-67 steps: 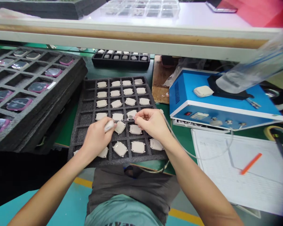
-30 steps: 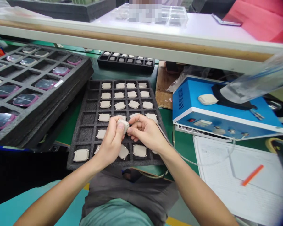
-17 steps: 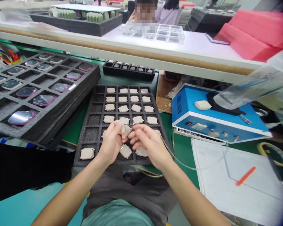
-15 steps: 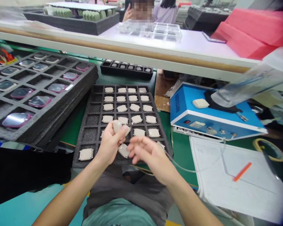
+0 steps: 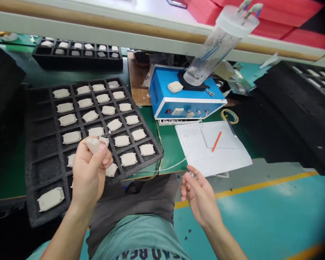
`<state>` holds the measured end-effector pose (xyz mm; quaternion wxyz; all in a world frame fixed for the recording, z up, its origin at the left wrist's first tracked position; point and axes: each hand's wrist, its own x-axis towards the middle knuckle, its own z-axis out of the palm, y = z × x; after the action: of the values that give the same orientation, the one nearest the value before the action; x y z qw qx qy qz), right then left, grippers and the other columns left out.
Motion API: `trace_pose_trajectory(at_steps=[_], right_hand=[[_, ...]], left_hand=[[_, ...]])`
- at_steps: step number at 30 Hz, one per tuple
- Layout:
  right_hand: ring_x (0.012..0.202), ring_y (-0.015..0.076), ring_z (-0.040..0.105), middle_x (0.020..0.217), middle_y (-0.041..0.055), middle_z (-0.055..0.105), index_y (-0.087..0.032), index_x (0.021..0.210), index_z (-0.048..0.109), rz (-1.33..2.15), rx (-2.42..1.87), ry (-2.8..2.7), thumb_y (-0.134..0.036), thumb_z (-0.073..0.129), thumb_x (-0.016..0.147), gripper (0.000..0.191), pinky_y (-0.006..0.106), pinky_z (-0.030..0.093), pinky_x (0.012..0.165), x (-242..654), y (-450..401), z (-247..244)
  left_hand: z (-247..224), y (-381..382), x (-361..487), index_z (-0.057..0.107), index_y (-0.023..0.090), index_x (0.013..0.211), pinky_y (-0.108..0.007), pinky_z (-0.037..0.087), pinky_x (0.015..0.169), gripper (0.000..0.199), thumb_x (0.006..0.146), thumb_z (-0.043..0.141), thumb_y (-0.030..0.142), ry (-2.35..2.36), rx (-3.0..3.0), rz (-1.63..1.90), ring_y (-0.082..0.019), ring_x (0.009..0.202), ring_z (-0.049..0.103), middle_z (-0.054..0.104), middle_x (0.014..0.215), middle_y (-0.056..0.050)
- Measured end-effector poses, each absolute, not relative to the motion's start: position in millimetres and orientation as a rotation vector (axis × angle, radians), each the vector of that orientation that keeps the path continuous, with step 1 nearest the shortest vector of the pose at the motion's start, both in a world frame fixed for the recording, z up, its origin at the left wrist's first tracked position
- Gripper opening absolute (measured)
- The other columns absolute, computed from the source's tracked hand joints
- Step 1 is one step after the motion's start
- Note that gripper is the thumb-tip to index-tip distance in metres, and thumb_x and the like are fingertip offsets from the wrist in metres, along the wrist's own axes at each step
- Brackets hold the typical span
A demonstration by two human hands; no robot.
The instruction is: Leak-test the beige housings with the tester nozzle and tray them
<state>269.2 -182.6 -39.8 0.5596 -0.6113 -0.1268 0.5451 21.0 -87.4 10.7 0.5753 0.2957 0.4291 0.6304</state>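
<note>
My left hand (image 5: 89,173) grips a beige rounded piece (image 5: 93,145) between thumb and fingers, above the lower part of a dark foam tray (image 5: 44,148). Similar beige pieces, such as the one at the tray's near left corner (image 5: 51,199), lie singly in many compartments. Off to the right, beyond the table's front edge, my right hand (image 5: 202,195) has its fingers bent together. Something small and metallic shows between them, too small to name. A thin clear tube (image 5: 173,167) runs close above this hand.
A blue box (image 5: 189,103) bears a beige piece and a clear cylinder (image 5: 209,50). Nearer lies white paper (image 5: 195,141) with an orange stick (image 5: 216,141), beside a tape roll (image 5: 229,116). A smaller black tray (image 5: 77,61) stands behind; a shelf edge crosses above.
The view has swung right and down. My right hand has moved away from the tray to the right, and its fingers have closed. My left hand still holds the beige piece.
</note>
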Motion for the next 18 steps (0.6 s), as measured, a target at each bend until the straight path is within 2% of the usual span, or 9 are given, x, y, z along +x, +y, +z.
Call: trace_pose_trajectory(at_steps=[2,5,8,12,15,18], right_hand=[[0.046,0.0081,0.049,0.07,-0.0065,0.059,-0.027,0.115,0.064,1.319,-1.369,-0.259,-0.044,0.09,0.072,0.054,0.018,0.044,0.037,268,-173,-37],[0.046,0.0079,0.042,0.063,-0.0058,0.049,-0.024,0.094,0.07,1.502,-1.204,-0.36,-0.045,0.085,0.077,0.03,0.019,0.039,0.038,263,-160,-30],[0.047,0.0089,0.041,0.06,-0.0044,0.046,-0.024,0.078,0.07,1.594,-1.058,-0.515,-0.046,0.083,0.079,0.026,0.021,0.039,0.04,250,-156,-21],[0.051,0.0115,0.053,0.067,-0.001,0.057,-0.026,0.083,0.076,1.625,-0.922,-0.789,-0.043,0.084,0.081,0.019,0.024,0.045,0.043,223,-146,-15],[0.058,0.0126,0.061,0.081,0.0012,0.065,-0.026,0.087,0.077,1.509,-0.864,-1.006,-0.037,0.083,0.084,0.012,0.027,0.051,0.049,201,-121,-12],[0.072,0.0157,0.07,0.096,0.0041,0.071,-0.024,0.088,0.074,1.326,-0.838,-1.104,-0.037,0.079,0.088,0.013,0.029,0.059,0.059,182,-89,-11]], left_hand=[[10,-88,23,0.063,0.021,0.095,-0.022,0.044,0.058,0.022,0.082,0.078,0.03,0.961,0.664,1.446,-0.01,0.065,0.051,0.056,0.088,-0.001],[7,-89,19,0.066,0.018,0.099,-0.025,0.053,0.066,0.02,0.082,0.071,0.029,0.962,0.622,1.433,-0.014,0.074,0.062,0.063,0.091,-0.004],[4,-92,11,0.065,0.018,0.111,-0.031,0.059,0.081,0.029,0.085,0.071,0.026,1.056,0.596,1.459,-0.02,0.09,0.073,0.071,0.102,-0.007],[-1,-97,8,0.065,0.019,0.123,-0.039,0.059,0.094,0.043,0.084,0.079,0.033,1.116,0.62,1.481,-0.026,0.112,0.073,0.074,0.122,-0.01],[-8,-97,12,0.067,0.02,0.125,-0.036,0.057,0.098,0.047,0.083,0.083,0.034,1.173,0.685,1.521,-0.025,0.124,0.068,0.073,0.131,-0.011],[-17,-97,16,0.069,0.019,0.126,-0.033,0.056,0.099,0.047,0.084,0.083,0.035,1.22,0.745,1.569,-0.025,0.125,0.068,0.074,0.132,-0.012]])
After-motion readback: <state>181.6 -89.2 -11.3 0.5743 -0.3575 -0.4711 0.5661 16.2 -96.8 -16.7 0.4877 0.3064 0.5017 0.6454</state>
